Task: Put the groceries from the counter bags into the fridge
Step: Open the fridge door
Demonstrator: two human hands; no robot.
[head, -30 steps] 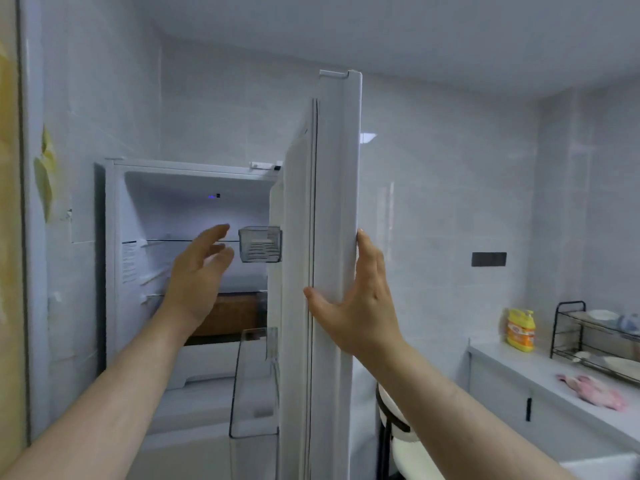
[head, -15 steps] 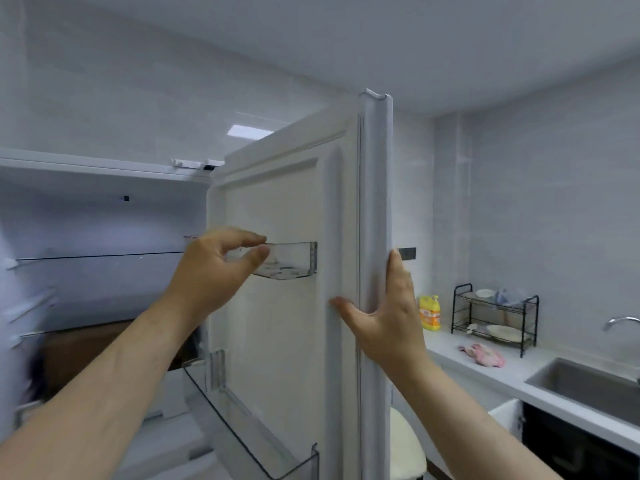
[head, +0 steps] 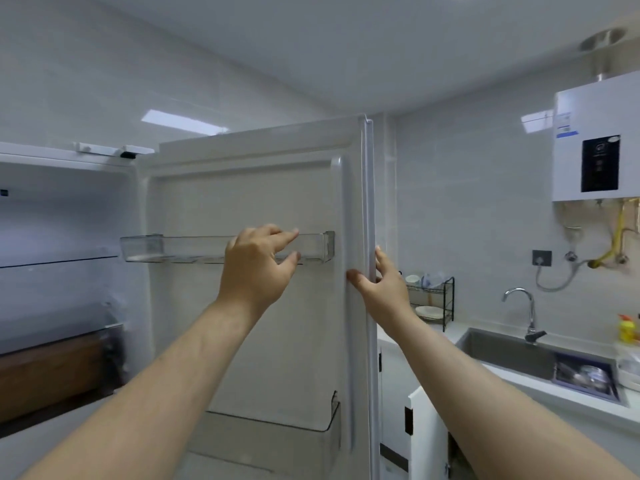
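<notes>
The right grip (head: 384,292) pinched the white fridge door (head: 242,341) edge to hold it wide; the left grip (head: 256,268) hung half-open, empty, by the clear plastic shelf (head: 194,249).

The single view is from the person's head and faces forward, a little upward, so the ceiling (head: 311,46) fills 12 o'clock. It is close to the open fridge door (head: 242,202) at the centre, within reach of the left hand (head: 258,268) and right hand (head: 384,289). The fridge interior (head: 59,220) lies at 9 o'clock, the sink (head: 502,355) at 4 o'clock.
</notes>
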